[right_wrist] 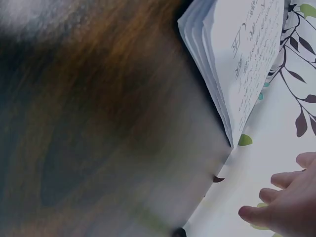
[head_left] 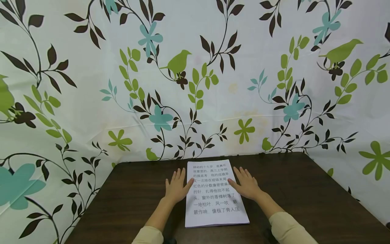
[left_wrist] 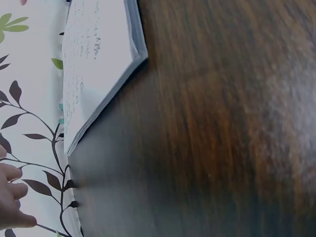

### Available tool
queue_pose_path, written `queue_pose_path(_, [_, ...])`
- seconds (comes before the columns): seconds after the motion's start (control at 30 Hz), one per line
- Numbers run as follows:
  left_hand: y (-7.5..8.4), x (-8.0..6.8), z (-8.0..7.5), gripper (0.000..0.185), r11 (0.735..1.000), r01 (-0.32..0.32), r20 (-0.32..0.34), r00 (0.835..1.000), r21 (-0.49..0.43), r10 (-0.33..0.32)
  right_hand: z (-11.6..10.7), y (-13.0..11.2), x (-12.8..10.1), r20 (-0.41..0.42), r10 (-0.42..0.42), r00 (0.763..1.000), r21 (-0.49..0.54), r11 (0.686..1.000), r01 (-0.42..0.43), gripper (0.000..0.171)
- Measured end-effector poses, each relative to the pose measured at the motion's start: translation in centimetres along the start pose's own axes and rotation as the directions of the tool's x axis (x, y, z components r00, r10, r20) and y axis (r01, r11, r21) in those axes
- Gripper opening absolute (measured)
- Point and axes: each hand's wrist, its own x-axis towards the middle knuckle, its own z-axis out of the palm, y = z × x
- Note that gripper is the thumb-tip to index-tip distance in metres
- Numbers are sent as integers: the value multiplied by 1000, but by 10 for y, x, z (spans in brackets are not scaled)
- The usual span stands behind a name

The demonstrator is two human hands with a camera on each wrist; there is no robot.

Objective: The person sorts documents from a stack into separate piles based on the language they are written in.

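Note:
A stack of white paper sheets (head_left: 216, 219) printed with lines of large Chinese characters lies flat on the dark wooden table, its text facing me. At its left side is my left hand (head_left: 176, 187), fingers straight and pointing away from me, the thumb overlapping the left edge in the head view. My right hand (head_left: 247, 185) mirrors it on the other side, fingers spread and thumb over the right edge. Neither hand grips anything. From the right wrist view, several layers show along the stack's side (right_wrist: 202, 54); relaxed fingers (right_wrist: 269, 195) appear at the lower right.
The dark brown tabletop (head_left: 131, 200) extends to both sides of the paper. Behind its far edge hangs a white cloth (head_left: 213, 101) patterned with leaves, birds and flowers. Light-coloured sleeves (head_left: 289, 227) cover the forearms near the front.

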Motion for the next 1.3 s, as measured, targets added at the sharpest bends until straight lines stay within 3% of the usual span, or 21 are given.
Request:
queue_pose_path(0.13, [0, 1, 0, 67, 995, 32, 14, 999, -92, -31, 1, 0, -1, 24, 27, 999, 50, 998, -28, 71])
queue_pose_path(0.27, [0, 1, 1, 68, 981, 57, 37, 998, -186, -51, 3, 0, -1, 70, 43, 997, 169, 984, -55, 71])
queue_pose_path(0.47, [-4, 1, 7, 71, 951, 99, 91, 993, -292, -76, 6, 1, -1, 112, 51, 992, 337, 938, -86, 71])
queue_pose_path(0.67, [-5, 2, 10, 76, 921, 150, 136, 985, -359, -108, 7, 0, -2, 188, 118, 975, 449, 873, -192, 78])
queue_pose_path(0.93, [-9, 5, 17, 80, 888, 204, 163, 975, -413, -148, 13, 2, -4, 218, 153, 964, 522, 816, -248, 82])
queue_pose_path(1.13, [-9, 5, 19, 77, 861, 267, 184, 961, -432, -206, 16, 6, -5, 213, 156, 965, 528, 812, -247, 79])
queue_pose_path(1.3, [-9, 5, 22, 73, 856, 261, 180, 963, -446, -200, 17, 7, -5, 194, 155, 969, 535, 811, -237, 76])
